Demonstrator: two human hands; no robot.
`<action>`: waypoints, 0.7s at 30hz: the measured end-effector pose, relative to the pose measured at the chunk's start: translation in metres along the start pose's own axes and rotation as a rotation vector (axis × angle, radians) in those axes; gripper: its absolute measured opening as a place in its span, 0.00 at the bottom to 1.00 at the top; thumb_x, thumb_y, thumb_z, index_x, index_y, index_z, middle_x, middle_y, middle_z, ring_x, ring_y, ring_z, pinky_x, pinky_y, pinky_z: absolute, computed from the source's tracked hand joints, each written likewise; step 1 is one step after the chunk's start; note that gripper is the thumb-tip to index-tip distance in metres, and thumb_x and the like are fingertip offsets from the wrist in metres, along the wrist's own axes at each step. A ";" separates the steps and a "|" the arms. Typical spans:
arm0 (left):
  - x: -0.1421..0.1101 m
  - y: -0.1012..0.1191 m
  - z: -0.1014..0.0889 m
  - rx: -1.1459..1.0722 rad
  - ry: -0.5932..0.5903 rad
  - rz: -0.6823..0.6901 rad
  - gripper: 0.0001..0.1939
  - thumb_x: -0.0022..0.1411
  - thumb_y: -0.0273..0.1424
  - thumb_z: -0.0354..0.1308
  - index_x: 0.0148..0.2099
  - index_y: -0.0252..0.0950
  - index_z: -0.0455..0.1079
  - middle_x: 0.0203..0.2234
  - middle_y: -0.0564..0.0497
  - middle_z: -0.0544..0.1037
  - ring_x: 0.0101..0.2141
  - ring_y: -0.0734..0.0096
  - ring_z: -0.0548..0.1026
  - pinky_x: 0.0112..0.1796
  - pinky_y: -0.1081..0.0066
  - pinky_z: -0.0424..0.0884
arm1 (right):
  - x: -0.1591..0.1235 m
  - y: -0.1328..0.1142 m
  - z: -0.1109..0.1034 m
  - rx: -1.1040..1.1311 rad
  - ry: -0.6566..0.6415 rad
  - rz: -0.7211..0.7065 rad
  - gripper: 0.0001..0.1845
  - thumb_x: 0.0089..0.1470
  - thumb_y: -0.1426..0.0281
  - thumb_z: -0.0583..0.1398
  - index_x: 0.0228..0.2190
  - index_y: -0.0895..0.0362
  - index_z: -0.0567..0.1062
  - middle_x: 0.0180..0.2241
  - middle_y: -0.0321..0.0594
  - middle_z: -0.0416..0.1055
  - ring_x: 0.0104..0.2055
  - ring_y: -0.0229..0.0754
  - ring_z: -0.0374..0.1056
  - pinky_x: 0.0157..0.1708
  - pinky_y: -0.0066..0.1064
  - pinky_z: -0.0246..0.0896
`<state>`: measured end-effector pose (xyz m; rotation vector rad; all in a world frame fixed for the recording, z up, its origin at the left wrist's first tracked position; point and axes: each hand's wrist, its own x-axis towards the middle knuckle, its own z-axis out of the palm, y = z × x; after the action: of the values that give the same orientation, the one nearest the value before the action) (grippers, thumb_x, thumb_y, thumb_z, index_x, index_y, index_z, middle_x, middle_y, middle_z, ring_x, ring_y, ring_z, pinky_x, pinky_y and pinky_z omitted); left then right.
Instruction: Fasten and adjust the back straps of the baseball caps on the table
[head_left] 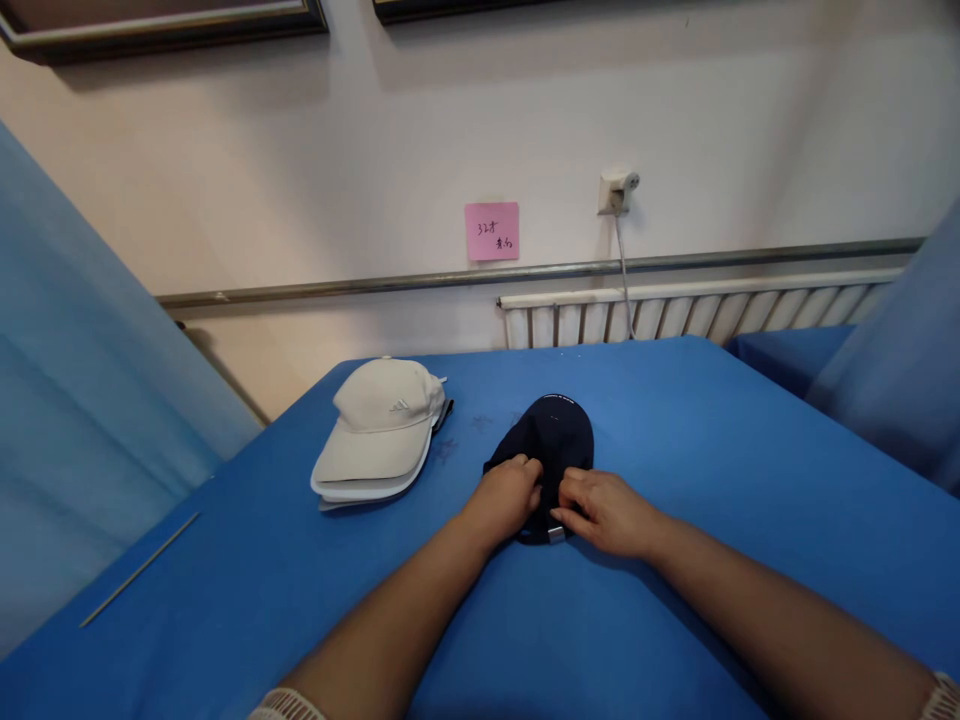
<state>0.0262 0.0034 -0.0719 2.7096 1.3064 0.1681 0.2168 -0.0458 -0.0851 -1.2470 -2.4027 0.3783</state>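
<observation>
The fingers of my left hand [504, 495] are curled against the near left side of a soft navy-blue fabric cap [559, 430], and those of my right hand [611, 510] bend over its near right side. I cannot tell whether either set truly pinches the cloth, since the tips are partly hidden. The cap lies around the middle of the blue-covered counter [720, 430], toward its far edge, with small white lettering at its far end and a shiny silver buckle [556, 535] at its near end.

Uneven pressure could crease the crown, I judge, and a one-sided pull could skid the cap across the cover (the buckle might also snag my right thumb).

Near the counter's far left corner sits a cream-white cap [382, 415] stacked on others, their brims peeping out beneath; a wide leftward sweep could knock that pile. A thin pale straight rod [140, 570] lies along the left edge. A pale-blue cloth curtain [90, 400] hangs at that side, and a ribbed white radiator [675, 310] stands beyond the far edge.
</observation>
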 end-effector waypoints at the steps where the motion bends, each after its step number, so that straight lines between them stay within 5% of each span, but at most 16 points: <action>1: -0.001 0.000 0.001 -0.027 0.018 -0.003 0.05 0.61 0.27 0.53 0.40 0.36 0.68 0.34 0.47 0.73 0.35 0.64 0.74 0.35 0.69 0.67 | 0.000 0.000 0.000 0.004 0.000 0.001 0.11 0.61 0.65 0.56 0.28 0.56 0.69 0.30 0.37 0.68 0.30 0.38 0.64 0.31 0.30 0.54; 10: -0.013 -0.004 -0.009 -0.312 0.266 0.089 0.12 0.62 0.23 0.49 0.48 0.37 0.66 0.40 0.48 0.69 0.37 0.70 0.71 0.40 0.68 0.70 | 0.000 0.003 0.001 0.044 0.006 -0.015 0.11 0.61 0.65 0.55 0.28 0.56 0.69 0.31 0.37 0.69 0.31 0.37 0.65 0.32 0.29 0.56; 21: -0.027 -0.011 -0.035 -0.234 0.530 0.139 0.12 0.65 0.23 0.49 0.50 0.37 0.65 0.43 0.46 0.68 0.44 0.66 0.71 0.47 0.63 0.71 | 0.000 -0.001 0.000 0.045 0.100 0.150 0.09 0.58 0.63 0.60 0.37 0.55 0.69 0.27 0.35 0.71 0.26 0.38 0.66 0.27 0.29 0.54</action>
<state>-0.0040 -0.0087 -0.0404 2.6392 1.1053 1.0421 0.2157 -0.0462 -0.0851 -1.3961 -2.2125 0.4015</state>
